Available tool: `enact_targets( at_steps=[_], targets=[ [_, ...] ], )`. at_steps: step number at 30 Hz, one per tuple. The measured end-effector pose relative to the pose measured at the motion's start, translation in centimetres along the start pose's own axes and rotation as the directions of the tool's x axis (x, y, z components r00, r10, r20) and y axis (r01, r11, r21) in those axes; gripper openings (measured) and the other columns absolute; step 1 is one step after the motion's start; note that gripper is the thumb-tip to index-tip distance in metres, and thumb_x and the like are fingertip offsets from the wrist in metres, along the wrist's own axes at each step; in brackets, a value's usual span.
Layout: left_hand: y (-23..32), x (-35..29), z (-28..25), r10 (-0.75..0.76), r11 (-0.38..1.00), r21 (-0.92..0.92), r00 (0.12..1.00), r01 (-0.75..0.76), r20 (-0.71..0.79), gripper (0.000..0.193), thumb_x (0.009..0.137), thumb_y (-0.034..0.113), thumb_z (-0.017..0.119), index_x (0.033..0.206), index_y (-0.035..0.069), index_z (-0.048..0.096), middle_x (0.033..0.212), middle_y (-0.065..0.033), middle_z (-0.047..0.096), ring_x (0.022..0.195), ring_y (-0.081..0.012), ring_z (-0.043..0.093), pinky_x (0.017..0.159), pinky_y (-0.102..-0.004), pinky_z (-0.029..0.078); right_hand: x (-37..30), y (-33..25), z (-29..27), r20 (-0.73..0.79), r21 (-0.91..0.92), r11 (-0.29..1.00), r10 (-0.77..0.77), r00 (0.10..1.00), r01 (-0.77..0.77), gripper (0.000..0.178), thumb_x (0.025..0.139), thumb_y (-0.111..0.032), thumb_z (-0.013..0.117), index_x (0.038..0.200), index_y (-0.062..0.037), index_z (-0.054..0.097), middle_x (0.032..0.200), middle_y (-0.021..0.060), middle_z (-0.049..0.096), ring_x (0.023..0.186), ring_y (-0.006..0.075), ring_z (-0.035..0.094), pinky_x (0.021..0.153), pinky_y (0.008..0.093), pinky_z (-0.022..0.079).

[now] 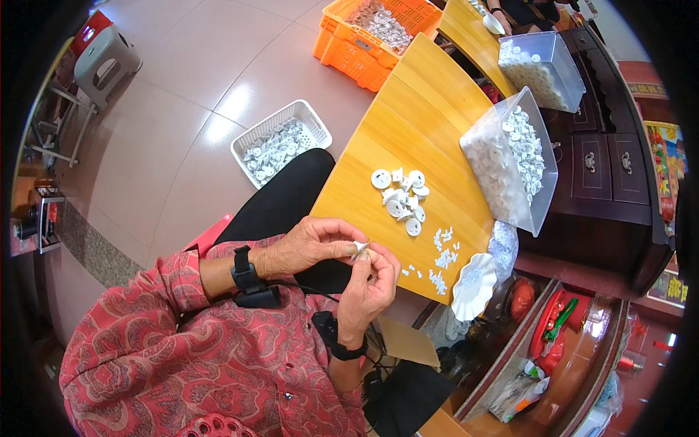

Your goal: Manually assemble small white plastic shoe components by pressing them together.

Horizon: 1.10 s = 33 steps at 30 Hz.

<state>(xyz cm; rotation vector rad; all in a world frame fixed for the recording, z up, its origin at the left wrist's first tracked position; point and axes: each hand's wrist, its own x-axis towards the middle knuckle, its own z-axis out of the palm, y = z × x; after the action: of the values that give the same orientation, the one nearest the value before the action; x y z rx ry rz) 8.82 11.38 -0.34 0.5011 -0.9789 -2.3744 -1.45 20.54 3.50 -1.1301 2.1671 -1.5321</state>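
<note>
Close to the table's near edge, my left hand (318, 244) and my right hand (368, 282) meet, fingertips pinched together. Between them is a small white plastic part (360, 247), mostly hidden by the thumbs and fingers. Beyond my hands, a loose pile of white round plastic parts with slots (404, 200) lies on the yellow wooden table (393, 124). To the right of that pile are scattered tiny white plastic pieces (444, 260). A white scalloped dish (473, 288) with more tiny pieces sits at the table's right edge.
A clear bin (502, 156) full of white parts stands at the table's far right, with another bin (542, 69) behind it near another person's hand (501, 20). On the floor are a white basket (318, 120) of parts and an orange crate (346, 62). A grey stool (107, 62) stands far left.
</note>
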Motion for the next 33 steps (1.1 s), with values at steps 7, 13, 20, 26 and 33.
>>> enact_targets(
  at_steps=[7, 13, 20, 26, 33],
  targets=[
    [0.5, 0.2, -0.2, -0.026, 0.998, -0.056, 0.999, 0.024, -0.034, 0.024, 0.096, 0.010, 0.063, 0.115, -0.004, 0.064, 0.106, -0.0114, 0.069, 0.098, -0.0174, 0.067, 0.090, -0.0309, 0.058, 0.1, 0.1, -0.4, 0.056, 0.206, 0.976, 0.065, 0.996, -0.075, 0.007, 0.093, 0.000, 0.059, 0.095, 0.0061, 0.059, 0.112, 0.0183, 0.058, 0.097, 0.0217, 0.061, 0.082, 0.0322, 0.053],
    [0.4, 0.2, -0.3, -0.038, 0.994, -0.100, 0.999, 0.034, -0.035, 0.023, 0.096, 0.009, 0.062, 0.115, -0.004, 0.064, 0.106, -0.0120, 0.069, 0.098, -0.0176, 0.068, 0.088, -0.0313, 0.059, 0.3, -0.4, -0.4, 0.078, 0.167, 0.980, 0.096, 0.992, -0.108, 0.004, 0.092, 0.001, 0.058, 0.094, 0.0056, 0.058, 0.111, 0.0179, 0.059, 0.097, 0.0216, 0.060, 0.087, 0.0332, 0.051],
    [0.4, 0.2, -0.3, -0.022, 0.997, -0.068, 0.999, 0.020, -0.024, 0.021, 0.096, 0.009, 0.063, 0.113, -0.004, 0.065, 0.106, -0.0117, 0.069, 0.097, -0.0172, 0.068, 0.088, -0.0318, 0.059, 0.4, 0.4, -0.1, 0.045, -0.038, 0.999, -0.028, 0.999, 0.030, 0.003, 0.089, 0.001, 0.060, 0.090, 0.0027, 0.057, 0.101, 0.0181, 0.061, 0.092, 0.0291, 0.061, 0.080, 0.0386, 0.050],
    [0.1, 0.3, -0.4, -0.011, 0.998, -0.069, 0.999, 0.008, -0.036, 0.021, 0.096, 0.009, 0.063, 0.113, -0.003, 0.066, 0.106, -0.0113, 0.069, 0.097, -0.0166, 0.067, 0.087, -0.0318, 0.059, 0.4, 0.0, 0.2, 0.037, -0.066, 0.997, -0.042, 0.998, 0.045, 0.004, 0.089, 0.000, 0.060, 0.090, 0.0019, 0.057, 0.101, 0.0183, 0.060, 0.091, 0.0312, 0.061, 0.080, 0.0401, 0.050],
    [0.9, 0.2, -0.1, -0.011, 1.000, -0.005, 1.000, 0.011, -0.007, 0.021, 0.096, 0.009, 0.063, 0.113, -0.004, 0.065, 0.106, -0.0108, 0.068, 0.099, -0.0159, 0.066, 0.087, -0.0314, 0.059, 0.3, 0.6, 0.0, 0.046, -0.100, 0.990, -0.097, 0.994, 0.101, 0.005, 0.089, 0.001, 0.059, 0.093, 0.0038, 0.056, 0.103, 0.0189, 0.058, 0.088, 0.0279, 0.062, 0.075, 0.0375, 0.054]
  ],
)
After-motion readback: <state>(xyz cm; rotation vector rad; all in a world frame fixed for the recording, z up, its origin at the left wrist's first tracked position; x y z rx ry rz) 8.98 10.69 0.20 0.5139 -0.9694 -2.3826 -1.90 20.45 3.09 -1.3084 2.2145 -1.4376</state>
